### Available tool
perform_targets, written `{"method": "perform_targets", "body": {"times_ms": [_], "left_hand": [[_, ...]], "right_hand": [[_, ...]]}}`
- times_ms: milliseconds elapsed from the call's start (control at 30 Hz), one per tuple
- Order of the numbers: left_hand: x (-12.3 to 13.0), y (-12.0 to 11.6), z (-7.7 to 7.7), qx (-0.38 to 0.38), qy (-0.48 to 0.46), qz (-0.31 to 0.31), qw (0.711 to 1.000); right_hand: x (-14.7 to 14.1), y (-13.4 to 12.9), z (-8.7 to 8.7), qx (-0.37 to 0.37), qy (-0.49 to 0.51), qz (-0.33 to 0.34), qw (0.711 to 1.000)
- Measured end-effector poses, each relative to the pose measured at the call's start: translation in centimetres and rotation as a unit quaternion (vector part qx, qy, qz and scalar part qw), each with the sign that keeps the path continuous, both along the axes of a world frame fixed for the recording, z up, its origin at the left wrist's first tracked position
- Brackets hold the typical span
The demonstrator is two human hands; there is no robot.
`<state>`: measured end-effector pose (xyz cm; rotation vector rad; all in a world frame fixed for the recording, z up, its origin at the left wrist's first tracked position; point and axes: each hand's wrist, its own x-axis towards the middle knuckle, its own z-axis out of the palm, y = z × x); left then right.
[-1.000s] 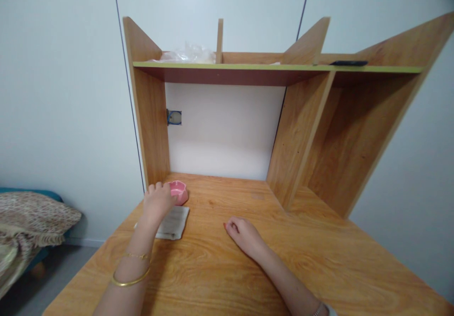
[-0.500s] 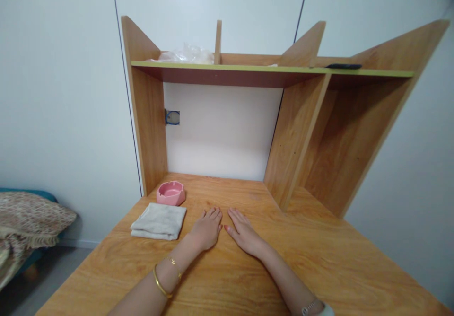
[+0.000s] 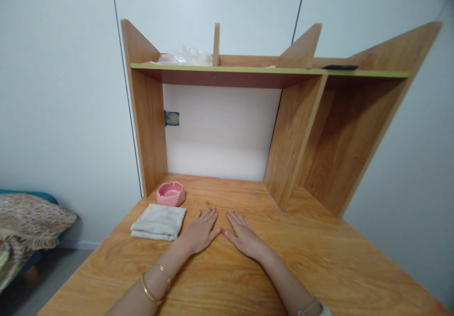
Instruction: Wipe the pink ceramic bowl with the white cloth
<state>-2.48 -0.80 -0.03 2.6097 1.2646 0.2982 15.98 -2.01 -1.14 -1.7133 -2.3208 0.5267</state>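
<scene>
Left grip flat beside cloth

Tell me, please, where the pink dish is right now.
In the head view, the pink dish sits at the left of the wooden desk, just beyond the folded grey cloth and near the shelf unit's left panel.

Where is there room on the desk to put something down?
A big bare patch of desk lies right of the right grip. Another is between the pink ashtray and the shelf divider. It's crowded on the left: the folded gray cloth, ashtray and left grip sit close together.
</scene>
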Motion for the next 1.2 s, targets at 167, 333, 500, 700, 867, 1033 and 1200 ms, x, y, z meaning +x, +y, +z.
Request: {"method": "perform_targets", "body": {"times_ms": [167, 333, 500, 700, 867, 1033, 1200], "left_hand": [[-0.1, -0.2, -0.2, -0.016, -0.025, -0.019, 0.999], [-0.3, -0.1, -0.3, -0.042, -0.051, -0.016, 0.998], [-0.5, 0.3, -0.4, -0.049, -0.063, -0.019, 0.997], [-0.7, 0.6, -0.6, -0.035, -0.054, -0.031, 0.997], [-0.7, 0.9, -1.0, -0.033, -0.056, -0.032, 0.997], [-0.7, 0.8, -1.0, -0.033, -0.050, -0.026, 0.998], [-0.6, 0.6, -0.7, -0.034, -0.043, -0.025, 0.998]], "right_hand": [[-0.1, -0.1, 0.1, 0.000, -0.009, -0.001, 1.000], [-0.1, -0.3, 0.2, 0.004, -0.011, -0.005, 1.000], [-0.4, -0.5, 0.3, 0.012, -0.018, -0.009, 1.000], [-0.7, -0.5, 0.5, 0.010, -0.029, -0.014, 0.999], [-0.8, -0.7, 0.8, 0.003, -0.038, -0.012, 0.999], [-0.8, -0.8, 1.0, 0.003, -0.034, -0.012, 0.999], [-0.8, -0.8, 0.9, 0.007, -0.032, -0.011, 0.999]]}}
